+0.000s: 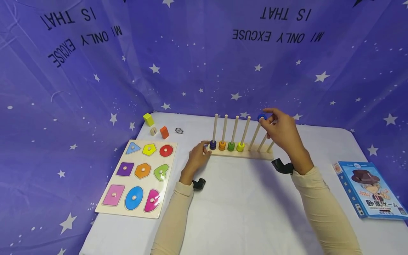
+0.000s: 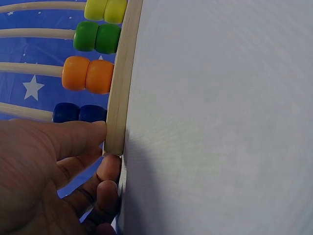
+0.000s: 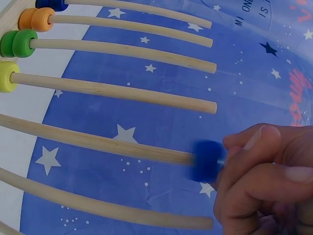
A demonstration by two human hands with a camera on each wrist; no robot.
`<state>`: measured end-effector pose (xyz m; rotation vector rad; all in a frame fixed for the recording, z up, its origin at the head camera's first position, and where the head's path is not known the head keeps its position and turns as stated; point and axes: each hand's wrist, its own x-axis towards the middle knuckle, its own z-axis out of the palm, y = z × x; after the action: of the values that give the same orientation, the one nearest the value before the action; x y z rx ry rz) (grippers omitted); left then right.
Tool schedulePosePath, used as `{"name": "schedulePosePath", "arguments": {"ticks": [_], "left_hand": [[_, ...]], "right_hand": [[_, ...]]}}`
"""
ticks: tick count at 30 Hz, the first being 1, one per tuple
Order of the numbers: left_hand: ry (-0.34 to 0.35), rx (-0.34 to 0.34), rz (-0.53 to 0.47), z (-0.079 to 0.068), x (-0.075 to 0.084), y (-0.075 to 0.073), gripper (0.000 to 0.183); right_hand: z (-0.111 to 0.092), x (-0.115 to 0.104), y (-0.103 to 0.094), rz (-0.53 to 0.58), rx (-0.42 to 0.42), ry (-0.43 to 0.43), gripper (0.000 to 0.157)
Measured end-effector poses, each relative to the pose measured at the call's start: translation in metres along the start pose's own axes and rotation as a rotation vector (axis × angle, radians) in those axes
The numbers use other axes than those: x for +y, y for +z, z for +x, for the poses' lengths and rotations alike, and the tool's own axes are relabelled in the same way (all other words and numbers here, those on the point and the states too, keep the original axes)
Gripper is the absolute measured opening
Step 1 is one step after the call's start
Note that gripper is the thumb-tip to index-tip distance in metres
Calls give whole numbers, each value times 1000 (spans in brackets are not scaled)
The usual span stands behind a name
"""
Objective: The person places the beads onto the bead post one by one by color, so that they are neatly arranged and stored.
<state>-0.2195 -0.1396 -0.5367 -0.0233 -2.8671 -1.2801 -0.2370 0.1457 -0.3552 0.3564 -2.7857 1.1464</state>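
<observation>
A wooden peg stand (image 1: 223, 153) with a row of upright pegs stands on the white table. Pairs of beads sit low on its first pegs: dark blue (image 1: 213, 145), orange (image 1: 222, 145), green (image 1: 231, 146) and yellow (image 1: 240, 147). My left hand (image 1: 199, 156) grips the stand's left end, thumb beside the dark blue beads and fingertips round the base's end (image 2: 115, 142). At the tip of the fifth peg (image 3: 122, 144), my right hand (image 1: 282, 128) pinches a blue bead (image 3: 208, 160), which is over the peg's end. The last pegs hold no beads in view.
A shape puzzle board (image 1: 140, 184) with knobbed pieces lies at left. Behind it are a yellow-green block (image 1: 148, 119), an orange block (image 1: 164, 132), a small striped piece (image 1: 153, 131) and a dark-and-white disc (image 1: 179, 130). A blue game box (image 1: 371, 191) lies at right.
</observation>
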Motion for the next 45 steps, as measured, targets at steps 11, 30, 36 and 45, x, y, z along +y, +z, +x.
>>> {"name": "schedulePosePath", "arguments": {"ticks": [11, 30, 36, 45], "left_hand": [[7, 3, 1, -1, -1, 3, 43], [18, 14, -17, -3, 3, 0, 43], [6, 7, 5, -1, -2, 5, 44], [11, 19, 17, -2, -3, 4, 44]], "right_hand": [[-28, 25, -33, 20, 189, 82, 48], [-107, 193, -22, -116, 30, 436, 57], [-130, 202, -5, -93, -42, 438, 50], [-144, 208, 8, -70, -46, 421, 43]]}}
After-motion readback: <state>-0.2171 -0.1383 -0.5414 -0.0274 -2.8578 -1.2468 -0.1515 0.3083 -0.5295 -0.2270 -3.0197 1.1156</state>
